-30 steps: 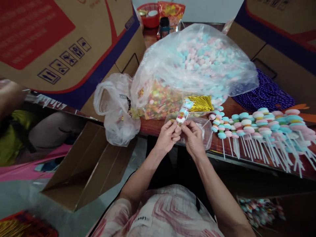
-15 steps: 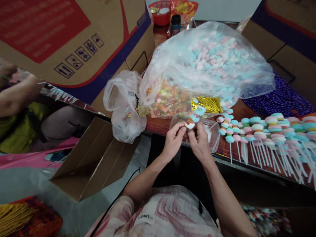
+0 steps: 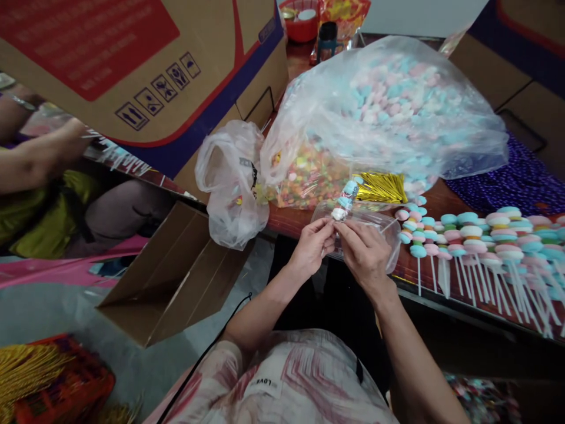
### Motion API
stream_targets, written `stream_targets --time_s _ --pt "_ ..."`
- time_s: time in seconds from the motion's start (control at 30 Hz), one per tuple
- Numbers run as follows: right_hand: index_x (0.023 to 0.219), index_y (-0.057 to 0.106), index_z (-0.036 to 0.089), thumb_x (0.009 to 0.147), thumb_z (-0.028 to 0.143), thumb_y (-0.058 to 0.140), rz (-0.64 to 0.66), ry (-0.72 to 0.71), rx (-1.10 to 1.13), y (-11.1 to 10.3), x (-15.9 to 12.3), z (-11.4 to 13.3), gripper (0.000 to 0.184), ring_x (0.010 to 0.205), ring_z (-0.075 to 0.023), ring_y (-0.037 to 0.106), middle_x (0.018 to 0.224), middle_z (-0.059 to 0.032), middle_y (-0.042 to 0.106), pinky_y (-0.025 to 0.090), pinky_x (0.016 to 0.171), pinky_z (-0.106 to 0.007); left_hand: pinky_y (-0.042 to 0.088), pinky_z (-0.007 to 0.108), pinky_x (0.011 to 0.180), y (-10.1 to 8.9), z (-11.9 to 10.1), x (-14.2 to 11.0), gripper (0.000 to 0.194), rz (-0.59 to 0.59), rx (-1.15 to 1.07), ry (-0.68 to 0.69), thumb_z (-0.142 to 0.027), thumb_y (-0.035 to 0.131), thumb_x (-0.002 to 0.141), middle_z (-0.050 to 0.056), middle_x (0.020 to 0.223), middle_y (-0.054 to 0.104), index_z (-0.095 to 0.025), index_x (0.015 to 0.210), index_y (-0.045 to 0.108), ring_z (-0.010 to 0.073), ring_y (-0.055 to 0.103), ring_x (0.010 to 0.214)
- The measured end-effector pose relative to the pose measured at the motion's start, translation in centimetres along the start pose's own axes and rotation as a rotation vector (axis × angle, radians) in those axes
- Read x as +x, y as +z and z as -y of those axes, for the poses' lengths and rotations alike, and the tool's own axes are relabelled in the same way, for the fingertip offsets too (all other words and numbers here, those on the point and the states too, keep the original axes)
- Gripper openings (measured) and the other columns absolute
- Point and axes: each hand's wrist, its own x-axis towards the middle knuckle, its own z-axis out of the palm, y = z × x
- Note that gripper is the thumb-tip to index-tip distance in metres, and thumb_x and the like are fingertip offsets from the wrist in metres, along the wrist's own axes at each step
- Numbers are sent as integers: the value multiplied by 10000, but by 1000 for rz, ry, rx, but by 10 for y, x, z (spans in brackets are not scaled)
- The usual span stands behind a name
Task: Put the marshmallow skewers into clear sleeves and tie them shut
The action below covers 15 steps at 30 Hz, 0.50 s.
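Observation:
A marshmallow skewer (image 3: pixel 345 201) in a clear wrapper, blue and white, stands tilted above my fingertips. At its lower end my left hand (image 3: pixel 312 246) is closed in a pinch. My right hand (image 3: pixel 365 252) pinches the same spot from the other side, its fingers bent over the bottom of the wrapper; the stick is hidden by my fingers. Below and behind the hands lies a clear plastic container (image 3: pixel 391 238). Just beyond them is a bundle of gold twist ties (image 3: pixel 382 187). Finished-looking marshmallow skewers (image 3: pixel 474 238) on white sticks lie in a row at the right.
A large clear bag of marshmallows (image 3: pixel 397 100) and a bag of small orange and green candies (image 3: pixel 304 182) fill the table's back. Cardboard boxes (image 3: pixel 212 106) flank it. A crumpled plastic bag (image 3: pixel 233 182) hangs at the edge. Another person's arm (image 3: pixel 39 156) is at left.
My right hand has turned over, its back now upward, and its fingers have closed in at the skewer's base. The skewer stands more upright. The whole view has shifted slightly.

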Motion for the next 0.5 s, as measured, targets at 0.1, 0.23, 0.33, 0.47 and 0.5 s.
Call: stream_targets --time_s 0.1,0.23,0.33,0.47,0.5 --pt "1185 715 206 974 105 620 -35 -60 -2 -2 6 -2 252 867 -208 703 1027 -94 797 528 760 -347 214 137 400 5 -3 -7 307 -18 -35 -49 -265 873 758 -79 558 451 -153 731 589 14 327 425" --pt "1123 707 185 976 109 615 -111 -17 85 0 10 7 189 866 -204 681 971 -101 774 533 758 -342 255 130 412 9 -8 -16 238 -63 -81 -86 -185 814 818 -74 570 477 -160 752 586 17 360 425" --pt "1074 708 178 1009 142 559 -76 33 82 4 8 12 166 874 -208 657 963 -106 751 522 770 -349 281 123 422 8 -8 -17 223 -97 -104 -84 -141 776 843 -79 577 467 -164 747 575 16 378 431" --pt "1005 707 192 1056 162 448 97 19 69 4 3 7 266 848 -198 612 952 -95 719 466 756 -351 290 127 424 1 -5 -16 261 -82 -81 -66 -138 762 841 -79 581 442 -162 704 542 21 386 449" --pt "981 700 196 1059 162 442 130 11 74 3 3 6 272 835 -195 594 936 -87 709 447 748 -349 309 129 434 0 -4 -16 258 -75 -72 -66 -142 762 837 -78 586 443 -163 705 542 24 398 458"
